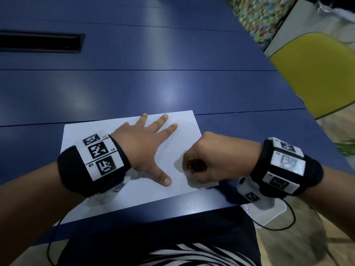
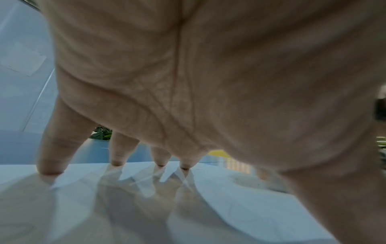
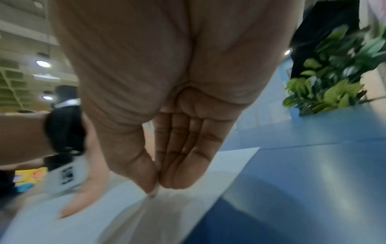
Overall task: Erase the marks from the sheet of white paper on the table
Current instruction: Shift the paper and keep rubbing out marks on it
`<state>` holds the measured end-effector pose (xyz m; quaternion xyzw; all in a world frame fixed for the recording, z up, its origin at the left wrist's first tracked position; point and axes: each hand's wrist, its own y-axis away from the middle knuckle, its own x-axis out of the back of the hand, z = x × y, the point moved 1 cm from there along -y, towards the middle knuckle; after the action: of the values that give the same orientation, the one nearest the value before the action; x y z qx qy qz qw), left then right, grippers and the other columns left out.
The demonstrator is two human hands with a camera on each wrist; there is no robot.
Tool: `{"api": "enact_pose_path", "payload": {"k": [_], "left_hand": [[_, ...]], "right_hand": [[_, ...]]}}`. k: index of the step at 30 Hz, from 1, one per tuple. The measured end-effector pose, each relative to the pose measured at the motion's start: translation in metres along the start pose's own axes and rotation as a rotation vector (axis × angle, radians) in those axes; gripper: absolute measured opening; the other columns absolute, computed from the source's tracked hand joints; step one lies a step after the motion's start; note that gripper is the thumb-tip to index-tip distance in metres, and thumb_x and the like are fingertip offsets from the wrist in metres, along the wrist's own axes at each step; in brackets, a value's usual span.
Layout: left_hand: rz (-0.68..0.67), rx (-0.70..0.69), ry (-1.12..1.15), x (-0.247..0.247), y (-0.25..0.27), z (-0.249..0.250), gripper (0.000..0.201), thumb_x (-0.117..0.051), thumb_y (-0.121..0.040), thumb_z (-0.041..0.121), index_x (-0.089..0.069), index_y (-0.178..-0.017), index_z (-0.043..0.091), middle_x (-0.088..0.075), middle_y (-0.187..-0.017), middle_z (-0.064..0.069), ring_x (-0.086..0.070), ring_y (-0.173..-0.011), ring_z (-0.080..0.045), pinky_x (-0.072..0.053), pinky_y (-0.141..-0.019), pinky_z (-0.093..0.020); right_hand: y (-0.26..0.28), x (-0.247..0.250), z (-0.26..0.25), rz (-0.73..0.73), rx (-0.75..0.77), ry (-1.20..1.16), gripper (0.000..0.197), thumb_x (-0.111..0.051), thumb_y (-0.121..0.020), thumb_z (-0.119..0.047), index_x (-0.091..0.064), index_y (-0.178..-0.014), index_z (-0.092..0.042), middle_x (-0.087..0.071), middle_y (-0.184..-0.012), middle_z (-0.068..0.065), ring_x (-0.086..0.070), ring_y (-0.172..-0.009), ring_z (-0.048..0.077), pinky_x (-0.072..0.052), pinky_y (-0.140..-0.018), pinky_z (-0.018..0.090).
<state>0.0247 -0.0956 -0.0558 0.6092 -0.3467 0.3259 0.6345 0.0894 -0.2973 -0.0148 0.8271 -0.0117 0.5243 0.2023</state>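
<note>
A white sheet of paper (image 1: 171, 150) lies on the blue table (image 1: 153, 83) near its front edge. My left hand (image 1: 142, 146) presses flat on the sheet, its fingers (image 2: 50, 168) spread and straight with the tips on the paper (image 2: 229, 206). Faint thin pencil marks (image 1: 178, 129) show just right of those fingertips. My right hand (image 1: 203, 162) is curled into a fist over the sheet's right near part. Its thumb and fingers (image 3: 177, 165) pinch a small pale eraser (image 3: 153, 194) whose tip touches the paper (image 3: 225, 165). Most of the eraser is hidden inside the fist.
A yellow chair (image 1: 317, 73) stands off the table's right side. A black cable slot (image 1: 38, 43) sits in the tabletop at the far left. The table's front edge (image 1: 172, 214) runs just below the sheet. A white device with a black cable (image 1: 269, 210) rests by my right wrist. A green plant (image 3: 334, 74) stands beyond.
</note>
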Motion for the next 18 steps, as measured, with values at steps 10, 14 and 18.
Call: {"api": "enact_pose_path", "payload": {"k": [10,14,18], "left_hand": [[0.000,0.031,0.034,0.003,0.003,0.002,0.165,-0.066,-0.044,0.101,0.028,-0.159,0.031,0.034,-0.165,0.021,0.017,-0.160,-0.029,-0.022,-0.123,-0.057],[0.000,0.027,0.024,0.003,0.004,0.003,0.164,-0.065,-0.045,0.101,0.030,-0.159,0.031,0.035,-0.165,0.021,0.017,-0.160,-0.029,-0.023,-0.122,-0.056],[0.006,0.035,0.048,0.001,0.003,0.001,0.167,-0.066,-0.044,0.102,0.030,-0.159,0.029,0.036,-0.165,0.017,0.018,-0.159,-0.027,-0.018,-0.125,-0.056]], "right_hand": [[-0.020,0.015,0.011,0.001,-0.040,0.097,0.015,-0.068,-0.088,-0.036,-0.074,-0.099,-0.028,-0.072,-0.082,-0.014,-0.060,-0.071,0.005,-0.051,-0.067,0.021],[-0.042,0.027,0.035,0.213,-0.137,0.147,0.018,-0.065,-0.088,-0.029,-0.076,-0.101,-0.023,-0.073,-0.080,-0.010,-0.066,-0.076,0.015,-0.056,-0.072,0.032],[-0.045,0.028,0.025,0.052,-0.082,0.142,0.016,-0.069,-0.088,-0.035,-0.076,-0.100,-0.028,-0.073,-0.080,-0.014,-0.065,-0.075,0.007,-0.055,-0.070,0.025]]}}
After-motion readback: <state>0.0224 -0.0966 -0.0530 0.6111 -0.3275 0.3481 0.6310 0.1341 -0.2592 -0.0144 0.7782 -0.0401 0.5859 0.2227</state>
